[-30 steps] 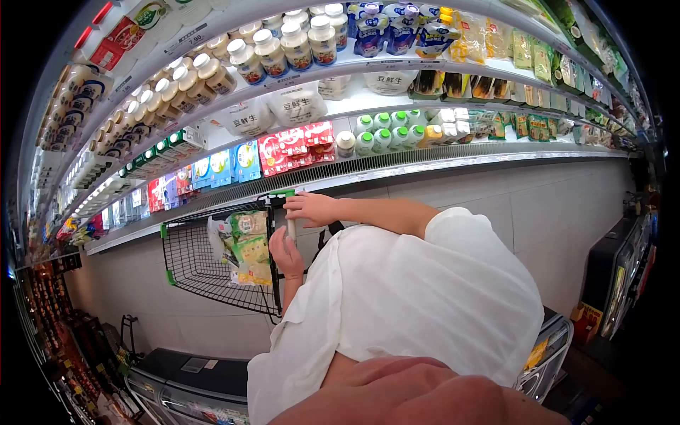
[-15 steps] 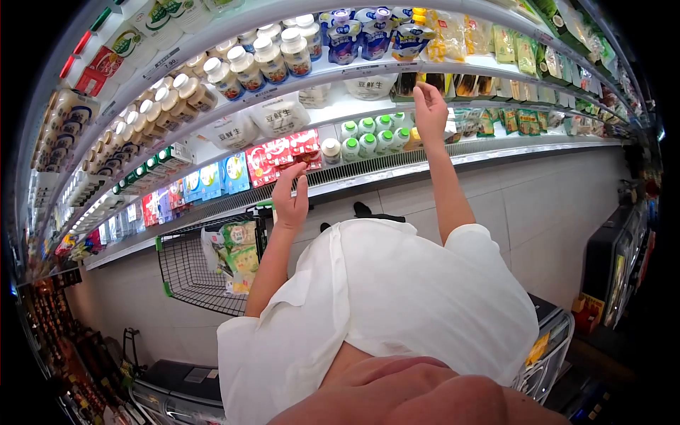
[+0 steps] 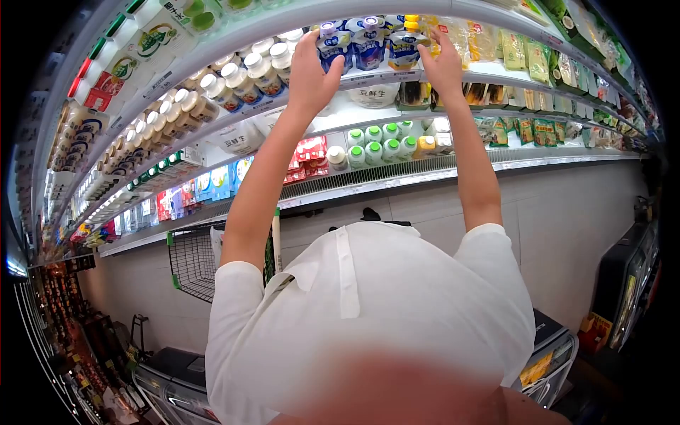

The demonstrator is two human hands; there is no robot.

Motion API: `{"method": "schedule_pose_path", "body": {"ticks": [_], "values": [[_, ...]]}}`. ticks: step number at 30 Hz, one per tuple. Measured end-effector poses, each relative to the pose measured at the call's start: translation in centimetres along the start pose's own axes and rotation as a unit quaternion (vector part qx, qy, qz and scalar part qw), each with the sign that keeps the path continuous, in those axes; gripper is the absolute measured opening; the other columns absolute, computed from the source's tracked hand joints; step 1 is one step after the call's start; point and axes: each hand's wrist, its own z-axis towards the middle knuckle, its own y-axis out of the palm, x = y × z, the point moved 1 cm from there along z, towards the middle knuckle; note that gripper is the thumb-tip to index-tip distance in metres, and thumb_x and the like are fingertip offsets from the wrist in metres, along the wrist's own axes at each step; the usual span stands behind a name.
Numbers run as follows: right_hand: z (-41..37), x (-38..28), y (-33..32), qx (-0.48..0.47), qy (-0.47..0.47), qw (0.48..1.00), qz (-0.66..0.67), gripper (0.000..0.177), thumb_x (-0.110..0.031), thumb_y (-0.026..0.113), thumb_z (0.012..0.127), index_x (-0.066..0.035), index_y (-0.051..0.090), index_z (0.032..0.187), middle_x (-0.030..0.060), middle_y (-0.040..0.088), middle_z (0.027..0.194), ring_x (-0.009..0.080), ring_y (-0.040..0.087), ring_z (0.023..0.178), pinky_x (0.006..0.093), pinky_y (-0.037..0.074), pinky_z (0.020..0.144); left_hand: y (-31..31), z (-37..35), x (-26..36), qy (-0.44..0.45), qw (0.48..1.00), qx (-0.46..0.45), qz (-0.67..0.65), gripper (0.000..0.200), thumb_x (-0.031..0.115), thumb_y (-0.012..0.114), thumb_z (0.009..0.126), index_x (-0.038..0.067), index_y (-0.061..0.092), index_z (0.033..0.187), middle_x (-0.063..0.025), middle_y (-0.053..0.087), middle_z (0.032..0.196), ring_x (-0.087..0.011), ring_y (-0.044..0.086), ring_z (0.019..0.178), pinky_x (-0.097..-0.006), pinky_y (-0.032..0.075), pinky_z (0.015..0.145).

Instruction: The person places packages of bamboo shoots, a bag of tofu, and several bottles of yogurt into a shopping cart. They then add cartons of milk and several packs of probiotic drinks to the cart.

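Observation:
My left hand (image 3: 312, 76) reaches up to the shelf at the left end of a row of spouted pouches. Its thumb points at a blue-and-white pouch with a purple cap (image 3: 333, 46), fingers apart from the thumb. On the other side, my right hand (image 3: 443, 67) is raised with thumb and fingers spread, the thumb close beside a blue-and-white pouch with a yellow cap (image 3: 408, 51). Between the hands stands another purple-capped pouch (image 3: 369, 48). All these pouches stand upright on the shelf.
White-capped bottles (image 3: 241, 83) fill the shelf on the left, with clear yellowish packets (image 3: 482, 44) on the right. Green-capped bottles (image 3: 373, 150) stand on the bottom shelf. A shopping cart (image 3: 191, 265) is at lower left, partly hidden by my left arm.
Both hands have risen to the pouch shelf, the left from low by the red packs and the right from the shelf below. The view has shifted slightly.

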Motion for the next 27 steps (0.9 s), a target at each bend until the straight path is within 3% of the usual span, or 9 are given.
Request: {"method": "schedule_pose_path", "body": {"ticks": [5,10,13,15,23,27], "values": [[0.8,1.8,1.0,-0.063,0.027,0.997,-0.023,0.057,-0.028,0.079,0.097,-0.005,0.065,0.147,0.0205,0.077,0.134,0.0414,0.072,0.124,0.0487,0.056,0.107,2.2,2.2,-3.1,-0.037,0.994,-0.060,0.083,0.066,0.029,0.074,0.101,-0.002,0.052,0.155,-0.0279,0.058,0.152,-0.0469,0.052,0.145,-0.0520,0.042,0.123],[1.1,2.0,1.1,-0.122,0.045,0.990,-0.050,0.051,-0.030,0.079,0.096,-0.005,0.070,0.140,0.0221,0.077,0.129,0.0427,0.074,0.119,0.0498,0.057,0.103,3.2,4.2,-3.1,-0.044,0.989,-0.073,0.120,0.058,0.026,0.073,0.100,-0.001,0.059,0.149,-0.0261,0.064,0.142,-0.0455,0.060,0.135,-0.0519,0.048,0.117],[1.1,2.7,1.0,-0.116,0.026,0.993,0.009,0.046,-0.032,0.081,0.095,-0.003,0.075,0.132,0.0221,0.078,0.124,0.0420,0.074,0.116,0.0493,0.057,0.101,3.6,4.5,-3.3,-0.061,0.984,-0.085,0.145,0.053,0.025,0.073,0.099,0.000,0.062,0.144,-0.0245,0.066,0.139,-0.0445,0.064,0.127,-0.0517,0.051,0.112],[1.0,3.0,0.8,-0.165,-0.004,0.986,-0.007,0.045,-0.033,0.083,0.094,-0.002,0.078,0.125,0.0204,0.078,0.120,0.0409,0.073,0.114,0.0478,0.057,0.100,3.5,4.5,-3.0,-0.047,0.984,-0.072,0.155,0.047,0.025,0.073,0.100,0.001,0.064,0.139,-0.0236,0.071,0.127,-0.0440,0.066,0.121,-0.0519,0.053,0.107],[0.3,2.1,-0.8,-0.229,-0.042,0.964,0.127,0.028,-0.014,0.080,0.099,-0.006,0.079,0.126,0.0145,0.080,0.117,0.0325,0.076,0.107,0.0384,0.057,0.095,1.8,1.8,-1.2,-0.107,0.981,-0.063,0.148,0.033,0.024,0.075,0.102,0.010,0.069,0.131,-0.0140,0.077,0.101,-0.0363,0.069,0.106,-0.0492,0.056,0.092],[0.5,1.9,-1.8,-0.175,-0.023,0.975,0.135,0.025,-0.013,0.081,0.100,-0.002,0.080,0.123,0.0149,0.083,0.110,0.0231,0.078,0.095,0.0331,0.057,0.087,-0.4,0.5,1.4,-0.072,0.991,-0.022,0.115,0.031,0.023,0.077,0.101,0.011,0.071,0.129,-0.0097,0.076,0.097,-0.0329,0.068,0.098,-0.0461,0.055,0.086]]}}
